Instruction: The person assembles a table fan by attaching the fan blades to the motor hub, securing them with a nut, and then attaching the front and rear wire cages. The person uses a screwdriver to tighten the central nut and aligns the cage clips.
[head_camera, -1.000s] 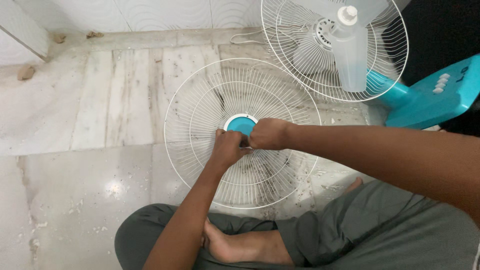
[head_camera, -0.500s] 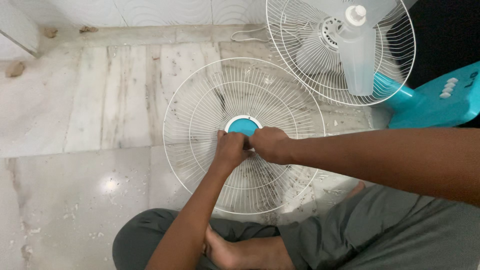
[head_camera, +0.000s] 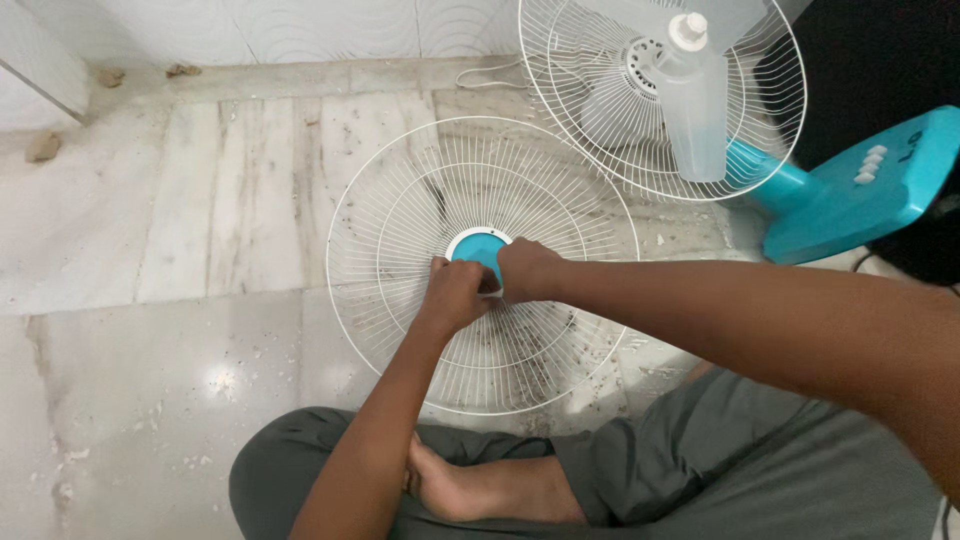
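One white wire fan guard (head_camera: 400, 240) lying flat on the marble floor (head_camera: 150, 300), one teal centre cap (head_camera: 478, 247) at its middle. Left hand (head_camera: 455, 296) and right hand (head_camera: 527, 271) both closing their grip on the cap's near edge, touching each other. One teal stand fan (head_camera: 830, 195) lying beyond, its one rear guard (head_camera: 600, 110) overlapping.

I see a grimy pale marble slab floor (head_camera: 200, 200) with a glossy light glare, meeting a white patterned tile wall (head_camera: 300, 25) up top.
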